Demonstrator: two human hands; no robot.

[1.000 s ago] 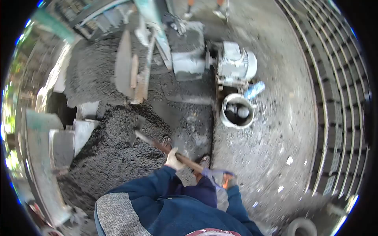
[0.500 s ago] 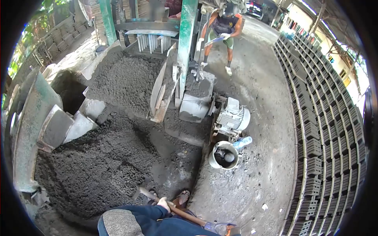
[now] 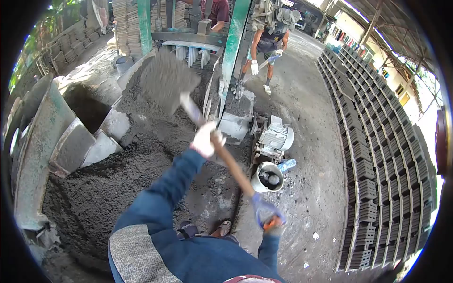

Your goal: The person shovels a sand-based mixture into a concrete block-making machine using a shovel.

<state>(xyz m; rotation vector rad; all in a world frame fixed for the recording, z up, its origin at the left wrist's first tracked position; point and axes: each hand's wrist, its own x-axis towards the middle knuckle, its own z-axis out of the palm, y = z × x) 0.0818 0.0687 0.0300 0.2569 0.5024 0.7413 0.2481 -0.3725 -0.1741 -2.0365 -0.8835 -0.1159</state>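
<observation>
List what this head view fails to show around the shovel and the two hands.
- Shovel blade: covered by its grey load, motion-blurred.
- Right hand: mostly hidden behind the D-grip.
- Left hand: gloved, fingers wrapped round the shaft.
- Bucket contents: too small to tell.

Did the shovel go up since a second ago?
Yes. The shovel has swung up from the dark pile and now hangs loaded, higher than the white bucket.

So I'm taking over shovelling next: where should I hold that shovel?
Hold the shovel as shown: left hand wrapped over the straight wooden shaft partway toward the loaded blade, right hand in the D-grip at the end. Come from above, since the shaft slants upward.
</observation>
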